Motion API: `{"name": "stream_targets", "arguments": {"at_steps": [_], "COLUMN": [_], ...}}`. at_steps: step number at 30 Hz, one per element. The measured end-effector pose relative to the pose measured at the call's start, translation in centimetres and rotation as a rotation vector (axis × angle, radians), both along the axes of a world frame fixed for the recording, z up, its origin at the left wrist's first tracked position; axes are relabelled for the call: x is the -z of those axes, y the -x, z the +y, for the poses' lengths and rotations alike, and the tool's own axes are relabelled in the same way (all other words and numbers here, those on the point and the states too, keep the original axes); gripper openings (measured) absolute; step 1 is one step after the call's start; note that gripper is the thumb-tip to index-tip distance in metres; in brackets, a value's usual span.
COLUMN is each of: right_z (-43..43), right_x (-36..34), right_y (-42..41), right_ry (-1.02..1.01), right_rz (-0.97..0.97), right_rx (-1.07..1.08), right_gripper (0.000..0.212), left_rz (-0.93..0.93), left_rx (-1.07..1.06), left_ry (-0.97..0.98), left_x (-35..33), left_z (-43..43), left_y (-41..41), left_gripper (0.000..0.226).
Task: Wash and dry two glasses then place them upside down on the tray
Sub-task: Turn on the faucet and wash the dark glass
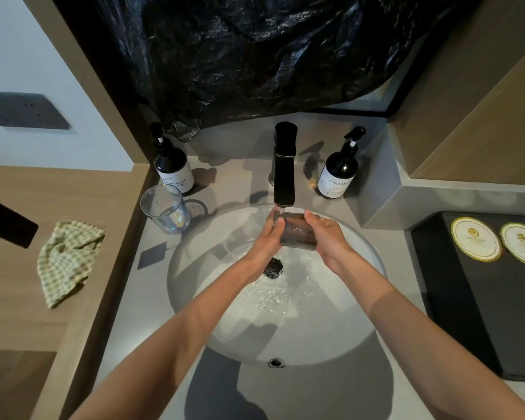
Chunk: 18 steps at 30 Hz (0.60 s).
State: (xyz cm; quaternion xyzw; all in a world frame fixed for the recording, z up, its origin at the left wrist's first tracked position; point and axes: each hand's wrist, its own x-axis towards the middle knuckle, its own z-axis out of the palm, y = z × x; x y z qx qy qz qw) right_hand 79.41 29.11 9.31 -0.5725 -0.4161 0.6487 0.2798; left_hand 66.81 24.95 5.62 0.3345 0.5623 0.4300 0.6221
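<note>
Here we hold 1 clear, smooth glass (296,233) tilted under the matte black faucet (284,168), over the round sink (331,334). Left hand (267,237) and right hand (328,237) both curl round it. 2nd glass (165,209) stands upright on the counter, left. Dark bottle (338,174) label reads "Room…". Black tray (455,298) sits right.

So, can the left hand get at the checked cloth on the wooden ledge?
Likely yes, once freed: the cloth lies uncovered left of the sink, but the left hand grips the glass.

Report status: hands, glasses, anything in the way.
Left hand and right hand both grip first glass under running faucet. On counter, second glass upright. Tray holds two coasters. Nothing blocking.
</note>
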Motion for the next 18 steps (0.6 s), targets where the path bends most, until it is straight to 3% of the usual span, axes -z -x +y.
{"name": "stream_targets", "arguments": {"at_steps": [4,7,11,14,18], "right_z": [0.1,-0.8,-0.8,-0.6,-0.5], "right_x": [-0.6,-0.6,-0.3,-0.1,0.1], "right_y": [0.7,0.8,0.6,1.1,2.1], "right_ry": [0.056,-0.088,-0.194,-0.2,-0.065], "right_rz": [0.073,-0.022,-0.029,-0.033,-0.027], "right_rx": [-0.112,-0.312,-0.397,-0.229,-0.028], "right_gripper": [0.033,0.023,0.019,0.018,0.034], "left_rz": [-0.037,-0.07,-0.07,-0.115,-0.053], "left_rx": [-0.064,-0.183,-0.225,-0.223,-0.155], "left_ry": [-0.01,0.109,0.227,0.149,0.027], "left_x": [-0.1,-1.0,-1.7,-1.9,-1.9], "left_z": [0.2,1.2,1.8,1.4,0.7], "left_y": [1.2,1.4,1.4,1.2,1.3], "left_gripper": [0.042,0.039,0.036,0.023,0.014]}}
